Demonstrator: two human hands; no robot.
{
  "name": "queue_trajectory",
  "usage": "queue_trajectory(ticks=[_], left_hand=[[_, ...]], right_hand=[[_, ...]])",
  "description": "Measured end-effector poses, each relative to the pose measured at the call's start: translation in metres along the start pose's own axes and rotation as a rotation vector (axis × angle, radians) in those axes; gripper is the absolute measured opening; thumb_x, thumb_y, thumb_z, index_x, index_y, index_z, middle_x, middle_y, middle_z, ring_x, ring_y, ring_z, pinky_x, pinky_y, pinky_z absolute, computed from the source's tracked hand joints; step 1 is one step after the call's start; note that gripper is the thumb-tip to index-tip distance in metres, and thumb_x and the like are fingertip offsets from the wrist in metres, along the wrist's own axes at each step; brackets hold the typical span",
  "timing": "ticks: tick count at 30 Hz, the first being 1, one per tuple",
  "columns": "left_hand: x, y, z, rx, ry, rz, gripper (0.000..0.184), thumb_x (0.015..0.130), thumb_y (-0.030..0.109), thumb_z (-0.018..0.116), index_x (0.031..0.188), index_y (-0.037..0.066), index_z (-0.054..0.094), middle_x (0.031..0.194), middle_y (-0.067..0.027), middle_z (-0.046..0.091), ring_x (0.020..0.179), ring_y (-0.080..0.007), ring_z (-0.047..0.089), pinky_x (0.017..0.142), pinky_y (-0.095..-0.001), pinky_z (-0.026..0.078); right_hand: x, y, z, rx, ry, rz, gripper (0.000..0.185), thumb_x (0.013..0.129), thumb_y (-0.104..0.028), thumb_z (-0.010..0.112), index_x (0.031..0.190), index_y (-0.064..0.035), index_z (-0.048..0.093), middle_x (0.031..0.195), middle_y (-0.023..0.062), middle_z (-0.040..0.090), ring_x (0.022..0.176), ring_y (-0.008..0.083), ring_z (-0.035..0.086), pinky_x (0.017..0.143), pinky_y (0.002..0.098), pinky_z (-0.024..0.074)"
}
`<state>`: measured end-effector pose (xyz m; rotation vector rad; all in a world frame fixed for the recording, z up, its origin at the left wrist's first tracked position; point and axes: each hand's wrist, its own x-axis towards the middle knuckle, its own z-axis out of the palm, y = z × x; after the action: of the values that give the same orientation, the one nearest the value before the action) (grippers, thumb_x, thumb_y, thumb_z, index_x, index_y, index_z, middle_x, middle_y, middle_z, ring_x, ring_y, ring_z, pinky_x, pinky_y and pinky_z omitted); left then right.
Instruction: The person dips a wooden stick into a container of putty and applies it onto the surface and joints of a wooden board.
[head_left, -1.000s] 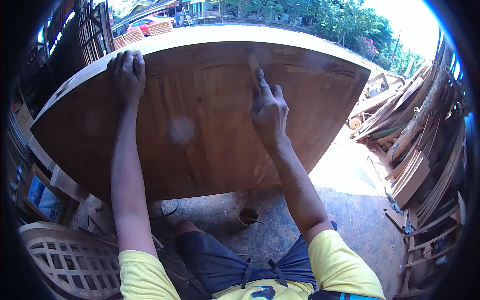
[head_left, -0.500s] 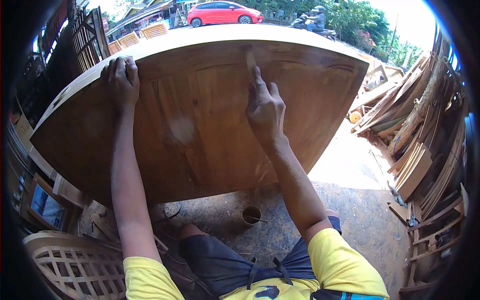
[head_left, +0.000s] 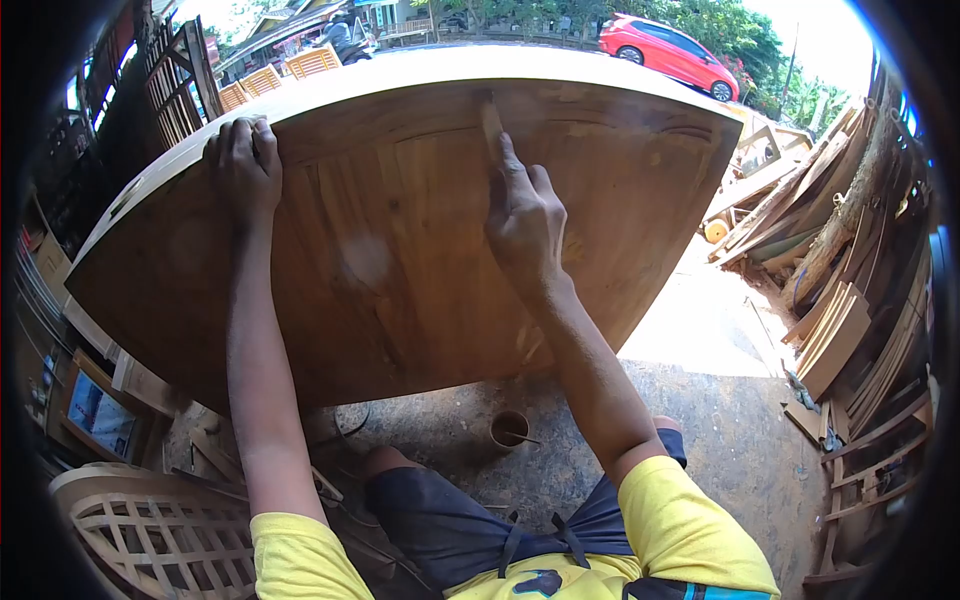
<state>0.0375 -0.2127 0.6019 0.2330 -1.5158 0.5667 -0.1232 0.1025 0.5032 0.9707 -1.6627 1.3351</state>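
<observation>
A large brown wooden panel (head_left: 430, 270) stands tilted in front of me, its grain running up and down and darker patches along its upper part. My left hand (head_left: 245, 165) is closed over the panel's top edge on the left, fingertips curled on the far side. In my right hand (head_left: 525, 215) is a slim, pale tool with a dark tip (head_left: 491, 118), index finger stretched along it. The tip meets the panel just under the top edge, near the middle. Whether it is a brush or a scraper, I cannot tell.
On the floor between my feet stands a small pot (head_left: 509, 429) with a thin stick in it. A latticed wooden piece (head_left: 160, 530) lies lower left. Stacked boards (head_left: 835, 325) and timber line the right side. Beyond the panel, a red car (head_left: 672, 55) is on the road.
My right hand has shifted slightly left with the tool along the panel's upper edge. My left hand keeps its hold. On the road, the car has moved right and a motorcycle left.
</observation>
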Motion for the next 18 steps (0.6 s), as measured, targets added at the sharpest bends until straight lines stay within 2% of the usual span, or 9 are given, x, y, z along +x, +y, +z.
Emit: queue_trajectory(ticks=[2,7,12,14,18], left_hand=[[-0.002,0.002,0.001,-0.011,-0.002,-0.001,0.023,0.105,0.025,0.059,0.093,0.007,0.066,0.092,-0.0111,0.067,0.089,-0.0349,0.064,0.085,-0.0474,0.049],[0.0,0.0,0.0,-0.025,0.011,0.007,0.024,0.105,0.025,0.059,0.093,0.007,0.066,0.091,-0.0113,0.067,0.089,-0.0352,0.064,0.085,-0.0478,0.049],[0.001,0.002,0.0,-0.027,0.009,0.005,0.023,0.105,0.025,0.058,0.093,0.007,0.067,0.091,-0.011,0.067,0.088,-0.035,0.064,0.084,-0.0479,0.049],[0.0,0.001,-0.002,-0.028,0.002,0.003,0.023,0.105,0.025,0.058,0.092,0.008,0.067,0.091,-0.0109,0.067,0.088,-0.0348,0.064,0.083,-0.0479,0.049],[0.0,0.0,0.0,-0.016,0.007,0.005,0.022,0.105,0.024,0.058,0.093,0.008,0.068,0.091,-0.01,0.068,0.088,-0.0342,0.064,0.083,-0.0476,0.049]], right_hand=[[-0.006,0.011,0.02,-0.124,0.012,-0.052,0.049,0.101,-0.005,0.065,0.15,-0.0085,0.063,0.087,0.0205,0.066,0.071,0.036,0.068,0.065,0.0476,0.0572],[-0.005,-0.007,0.01,-0.039,0.023,-0.06,0.049,0.102,-0.005,0.064,0.151,-0.0064,0.06,0.086,0.0198,0.065,0.068,0.0356,0.067,0.063,0.0463,0.0573],[-0.008,0.002,0.022,-0.124,-0.011,-0.041,0.048,0.104,-0.007,0.063,0.152,-0.005,0.059,0.088,0.0206,0.066,0.069,0.036,0.068,0.064,0.0452,0.058],[-0.009,0.0,0.014,0.01,0.016,-0.067,0.049,0.104,-0.008,0.064,0.153,-0.0074,0.059,0.09,0.0212,0.067,0.07,0.0364,0.069,0.063,0.0455,0.0581],[-0.003,-0.005,0.016,-0.067,-0.008,-0.056,0.05,0.103,-0.009,0.065,0.153,-0.0104,0.06,0.092,0.0214,0.068,0.068,0.0363,0.068,0.063,0.0464,0.0584]])
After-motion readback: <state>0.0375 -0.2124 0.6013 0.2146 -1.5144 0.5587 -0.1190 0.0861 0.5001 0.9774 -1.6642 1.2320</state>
